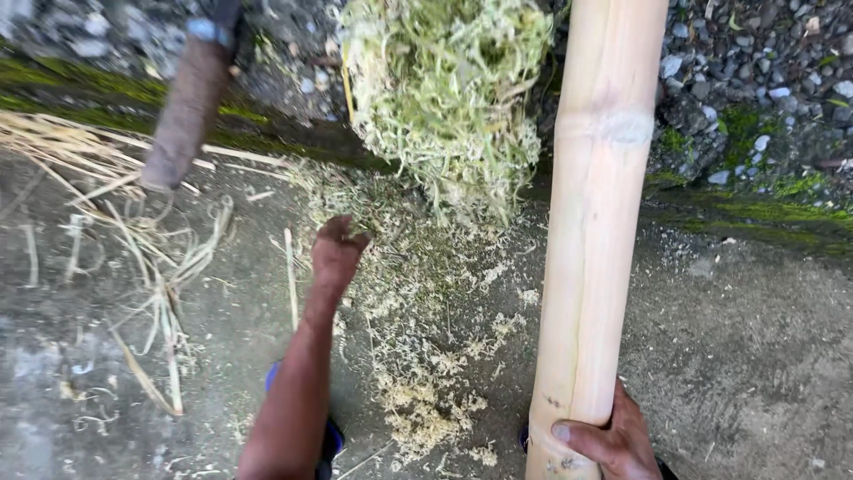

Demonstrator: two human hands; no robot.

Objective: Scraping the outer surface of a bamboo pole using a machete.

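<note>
The right hand (613,440) grips the peeled bamboo pole (600,231) low down; the left hand (336,253), loosely curled and empty, hangs left of it (shavings (426,356) between). One-handed, the pole could likely tip.

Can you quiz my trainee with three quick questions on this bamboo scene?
1. True or false: the right hand has its grip on the bamboo pole.
2. What lies scattered on the ground between the two hands?
A. pale shavings
B. nails
C. water
3. Fill in: the left hand holds ____ and reaches toward the shavings.

Key: 1 true. 2 A. 3 nothing: it is empty, with fingers curled, below the green pile of fibres. The brown handle at upper left is apart from both hands.
</note>
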